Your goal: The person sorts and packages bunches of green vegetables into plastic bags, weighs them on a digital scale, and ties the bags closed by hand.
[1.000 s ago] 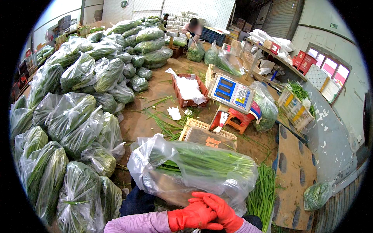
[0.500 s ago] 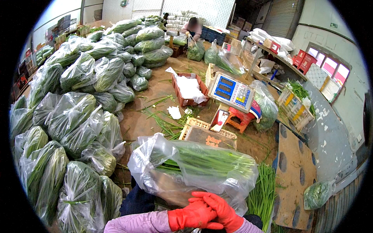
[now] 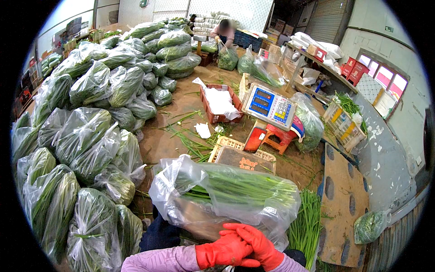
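L hand & R hand clasped together, finger grip unclear; clear bag just beyond, long greens inside, no tie visible; loose stalks to their R, unbagged.

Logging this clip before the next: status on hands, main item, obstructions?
Left hand and right hand red-gloved, overlapping. Clear bag of green stalks lying just ahead, contact unclear. Loose stalks right of bag, yellow crate beyond.
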{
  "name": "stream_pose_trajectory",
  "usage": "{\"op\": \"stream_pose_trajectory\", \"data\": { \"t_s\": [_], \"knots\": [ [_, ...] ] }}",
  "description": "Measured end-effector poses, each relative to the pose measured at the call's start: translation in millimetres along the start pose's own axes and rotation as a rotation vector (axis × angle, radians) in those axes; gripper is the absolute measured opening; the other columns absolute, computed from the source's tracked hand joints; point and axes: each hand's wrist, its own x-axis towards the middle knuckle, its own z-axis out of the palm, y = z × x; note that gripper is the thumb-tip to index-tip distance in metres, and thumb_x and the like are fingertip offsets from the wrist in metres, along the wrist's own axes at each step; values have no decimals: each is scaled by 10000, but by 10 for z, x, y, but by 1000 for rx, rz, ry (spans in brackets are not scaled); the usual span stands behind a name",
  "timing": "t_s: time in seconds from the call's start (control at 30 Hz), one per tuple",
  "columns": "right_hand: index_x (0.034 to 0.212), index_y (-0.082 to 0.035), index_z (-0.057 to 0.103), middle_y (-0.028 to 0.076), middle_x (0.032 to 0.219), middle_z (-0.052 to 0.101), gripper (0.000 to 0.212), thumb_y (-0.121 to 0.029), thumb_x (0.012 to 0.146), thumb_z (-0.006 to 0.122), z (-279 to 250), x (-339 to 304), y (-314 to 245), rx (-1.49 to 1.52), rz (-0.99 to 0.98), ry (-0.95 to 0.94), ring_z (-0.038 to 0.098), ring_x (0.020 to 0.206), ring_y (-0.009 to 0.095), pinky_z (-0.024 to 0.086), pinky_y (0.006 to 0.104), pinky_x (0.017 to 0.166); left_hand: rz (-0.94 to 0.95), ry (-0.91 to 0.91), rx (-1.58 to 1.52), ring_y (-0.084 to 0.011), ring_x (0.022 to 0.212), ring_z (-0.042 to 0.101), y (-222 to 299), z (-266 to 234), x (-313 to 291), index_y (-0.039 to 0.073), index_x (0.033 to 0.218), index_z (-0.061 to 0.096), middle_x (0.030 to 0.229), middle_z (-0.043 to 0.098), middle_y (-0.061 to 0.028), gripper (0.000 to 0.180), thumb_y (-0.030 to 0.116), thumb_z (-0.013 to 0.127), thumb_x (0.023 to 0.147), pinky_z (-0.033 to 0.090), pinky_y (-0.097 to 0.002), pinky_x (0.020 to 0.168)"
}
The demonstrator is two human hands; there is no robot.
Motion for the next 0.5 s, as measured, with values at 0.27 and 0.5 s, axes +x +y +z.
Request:
{"op": "stream_pose_trajectory", "data": {
  "t_s": [0.27,0.5],
  "knots": [
    [1291,-5,506,178,1223,590,470,-350,973,487,22,-12,-8,12,16,15,566,1129,250,424,368,1004,-9,-21,-19,-392,973,573,-7,13,-26,24,1073,590,1058,595,-198,511,474,627,835,466,-478,820],
    [1283,-3,516,176,1214,595,466,-348,972,488,43,-20,-12,10,20,25,568,1126,249,426,362,1000,-1,7,-60,-391,996,564,39,-71,14,31,1071,594,1072,595,-187,496,466,627,837,462,-480,835]
  ]
}}
